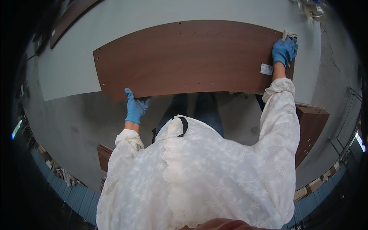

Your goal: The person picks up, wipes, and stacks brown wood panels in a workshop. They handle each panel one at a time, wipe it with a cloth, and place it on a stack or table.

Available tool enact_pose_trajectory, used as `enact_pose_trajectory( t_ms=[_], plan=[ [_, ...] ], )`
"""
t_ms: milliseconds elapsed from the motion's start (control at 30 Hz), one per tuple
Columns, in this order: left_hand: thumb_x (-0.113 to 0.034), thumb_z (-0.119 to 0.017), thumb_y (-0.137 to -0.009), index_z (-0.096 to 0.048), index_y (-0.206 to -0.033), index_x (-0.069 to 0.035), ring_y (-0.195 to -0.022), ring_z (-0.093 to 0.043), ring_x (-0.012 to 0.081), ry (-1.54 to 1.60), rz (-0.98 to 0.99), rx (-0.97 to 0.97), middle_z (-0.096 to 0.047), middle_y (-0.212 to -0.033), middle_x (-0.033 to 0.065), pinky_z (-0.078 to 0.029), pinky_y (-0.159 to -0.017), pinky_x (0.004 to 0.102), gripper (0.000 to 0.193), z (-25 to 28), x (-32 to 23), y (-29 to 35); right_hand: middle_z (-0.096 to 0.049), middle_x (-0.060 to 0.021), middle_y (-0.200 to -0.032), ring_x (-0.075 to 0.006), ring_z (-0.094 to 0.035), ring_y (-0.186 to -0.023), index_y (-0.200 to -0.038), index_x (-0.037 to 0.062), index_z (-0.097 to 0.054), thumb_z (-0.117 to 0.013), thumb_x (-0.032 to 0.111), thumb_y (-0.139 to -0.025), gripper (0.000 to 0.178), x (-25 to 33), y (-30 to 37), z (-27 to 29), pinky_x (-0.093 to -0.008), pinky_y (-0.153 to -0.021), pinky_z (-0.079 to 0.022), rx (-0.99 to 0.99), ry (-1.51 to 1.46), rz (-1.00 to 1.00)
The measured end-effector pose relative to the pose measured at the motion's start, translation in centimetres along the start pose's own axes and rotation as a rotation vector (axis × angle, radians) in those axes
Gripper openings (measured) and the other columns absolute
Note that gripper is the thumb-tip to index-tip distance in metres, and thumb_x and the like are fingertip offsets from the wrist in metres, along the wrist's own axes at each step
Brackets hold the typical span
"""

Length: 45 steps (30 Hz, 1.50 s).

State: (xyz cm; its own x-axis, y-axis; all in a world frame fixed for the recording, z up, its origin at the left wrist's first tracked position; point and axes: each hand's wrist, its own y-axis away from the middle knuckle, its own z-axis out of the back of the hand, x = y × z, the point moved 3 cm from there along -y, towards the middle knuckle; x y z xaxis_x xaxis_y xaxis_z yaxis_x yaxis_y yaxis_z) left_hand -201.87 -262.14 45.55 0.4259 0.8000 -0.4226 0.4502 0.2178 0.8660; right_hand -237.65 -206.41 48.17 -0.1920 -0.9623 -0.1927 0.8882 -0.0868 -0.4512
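Note:
A long reddish-brown wood-grain panel point(184, 59) lies flat in front of me, with small drilled holes near its ends and along its long edges. My left hand point(136, 108), in a blue glove, grips the panel's near edge towards the left, thumb on top and the other fingers partly hidden at the edge. At the far right corner, my blue-gloved right hand point(284, 51) is closed on a pale crumpled rag point(289, 35) and presses it against the panel's right end. A white label point(266, 69) is stuck beside my right wrist.
The panel rests on a pale grey tabletop point(69, 73). Another brown board point(73, 19) lies at the far left. Stacked brown panels point(311, 128) stand to my right, and a brown piece point(104, 156) is low on the left. Clear plastic-like clutter point(312, 10) sits at the far right.

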Motion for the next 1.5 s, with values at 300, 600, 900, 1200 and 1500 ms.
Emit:
enact_pose_trajectory(
  t_ms=[300,600,900,1200,1500],
  plan=[
    [-0.073,-0.066,-0.084,-0.039,-0.154,-0.017,-0.140,-0.046,0.0340,0.129,0.024,-0.051,-0.044,-0.157,0.0102,-0.043,-0.115,0.0529,0.094,1.4,0.2,-1.6,-0.053,-0.0176,-0.144,-0.0379,-0.049,-0.135,-0.132,0.0046,-0.058,-0.062,0.021,-0.089,0.046,32.8,23.7,21.6,-0.0501,-0.122,-0.030,0.512,-1.240,0.671],
    [-0.070,-0.068,-0.085,-0.048,-0.149,-0.018,-0.134,-0.051,0.0312,0.044,-0.046,-0.179,-0.052,-0.152,0.0049,-0.047,-0.111,0.0501,0.085,1.1,0.0,-1.1,-0.057,-0.0238,-0.134,-0.0429,-0.053,-0.128,-0.129,-0.0022,-0.059,-0.061,0.013,-0.086,0.045,-0.3,18.7,9.6,-0.0531,-0.116,-0.037,0.292,-0.452,0.146],
    [-0.075,-0.063,-0.084,-0.035,-0.157,-0.019,-0.143,-0.041,0.0352,0.006,-0.010,-0.075,-0.039,-0.161,0.0103,-0.040,-0.117,0.0544,0.097,1.6,-0.3,-1.6,-0.064,-0.0282,-0.127,-0.0450,-0.058,-0.120,-0.124,-0.0003,-0.065,-0.057,0.015,-0.090,0.038,-15.0,13.0,-0.5,-0.0492,-0.106,-0.045,0.001,-0.293,-0.182],
    [-0.074,-0.063,-0.086,-0.036,-0.156,-0.017,-0.145,-0.040,0.0340,0.022,-0.017,-0.095,-0.040,-0.160,0.0102,-0.038,-0.118,0.0533,0.094,0.4,-0.3,-0.7,-0.047,-0.0273,-0.150,-0.0437,-0.046,-0.138,-0.146,-0.0009,-0.047,-0.057,0.024,-0.093,0.060,9.2,9.0,2.5,-0.0545,-0.122,-0.027,0.124,-0.230,0.041],
    [-0.063,-0.072,-0.086,-0.044,-0.150,-0.015,-0.136,-0.050,0.0310,0.239,-0.065,-0.065,-0.051,-0.152,0.0078,-0.041,-0.116,0.0510,0.085,1.4,-0.1,-1.7,-0.064,-0.0221,-0.131,-0.0403,-0.057,-0.125,-0.129,0.0004,-0.063,-0.056,0.027,-0.094,0.045,0.7,2.9,1.7,-0.0469,-0.112,-0.041,0.089,-0.289,0.045]
  ],
)
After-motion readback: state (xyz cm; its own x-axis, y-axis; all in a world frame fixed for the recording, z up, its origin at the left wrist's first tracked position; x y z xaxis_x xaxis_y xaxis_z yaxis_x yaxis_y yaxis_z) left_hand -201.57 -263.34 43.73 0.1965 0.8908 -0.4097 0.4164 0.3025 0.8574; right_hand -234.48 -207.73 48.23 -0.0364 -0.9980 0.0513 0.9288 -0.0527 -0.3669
